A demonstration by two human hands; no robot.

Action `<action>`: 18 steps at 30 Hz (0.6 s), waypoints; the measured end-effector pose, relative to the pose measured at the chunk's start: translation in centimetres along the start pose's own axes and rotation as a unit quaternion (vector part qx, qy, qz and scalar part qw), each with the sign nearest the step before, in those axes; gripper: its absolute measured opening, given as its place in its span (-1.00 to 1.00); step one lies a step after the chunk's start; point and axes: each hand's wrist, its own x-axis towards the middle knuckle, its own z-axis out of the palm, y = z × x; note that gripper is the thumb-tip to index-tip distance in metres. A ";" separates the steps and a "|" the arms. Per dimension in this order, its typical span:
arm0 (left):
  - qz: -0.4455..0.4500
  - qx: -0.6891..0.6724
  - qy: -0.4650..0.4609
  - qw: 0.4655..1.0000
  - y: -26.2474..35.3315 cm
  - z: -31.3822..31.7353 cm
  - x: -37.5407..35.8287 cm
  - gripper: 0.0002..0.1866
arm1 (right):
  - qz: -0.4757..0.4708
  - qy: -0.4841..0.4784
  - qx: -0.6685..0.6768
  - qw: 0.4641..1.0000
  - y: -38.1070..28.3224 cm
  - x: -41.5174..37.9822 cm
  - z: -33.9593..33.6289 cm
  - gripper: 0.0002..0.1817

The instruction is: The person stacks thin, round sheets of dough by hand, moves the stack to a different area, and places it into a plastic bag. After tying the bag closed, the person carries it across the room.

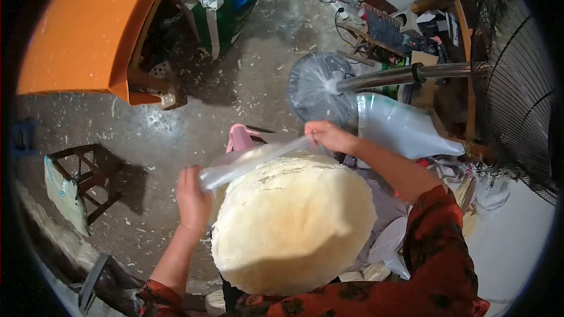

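A thick stack of round, thin, pale cream sheets lies right in front of my body, its far edge ragged and layered. Along that far side, a clear plastic bag is pulled taut between my two hands, partly over the edge of the stack. My left hand is closed on the bag's left end, beside the stack. Farther out, my right hand pinches the bag's right end. Behind the bag, part of a pink plastic stool shows; whatever supports the stack is hidden beneath it.
An orange-covered table stands at upper left, near a green sack. A standing fan is at right, its base wrapped in plastic. A wooden stool is at left. Pale scraps litter the concrete floor.
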 end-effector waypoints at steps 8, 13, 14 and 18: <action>-0.033 -0.082 -0.072 0.994 2.9 2.0 3.5 -0.80 | -0.198 -0.193 -0.138 0.951 -4.4 8.1 4.8 -0.65; -0.021 -0.037 -0.022 0.999 1.4 0.1 1.5 -0.76 | -0.136 -0.193 -0.118 0.964 -7.1 6.0 3.2 -0.65; 0.021 0.030 -0.046 0.998 0.7 -0.3 0.3 -0.74 | -0.152 -0.184 -0.151 0.959 -6.8 5.0 1.8 -0.65; 0.025 0.101 -0.086 0.991 1.2 -1.8 -3.5 -0.70 | -0.098 -0.185 -0.197 0.958 -2.7 0.2 -2.7 -0.70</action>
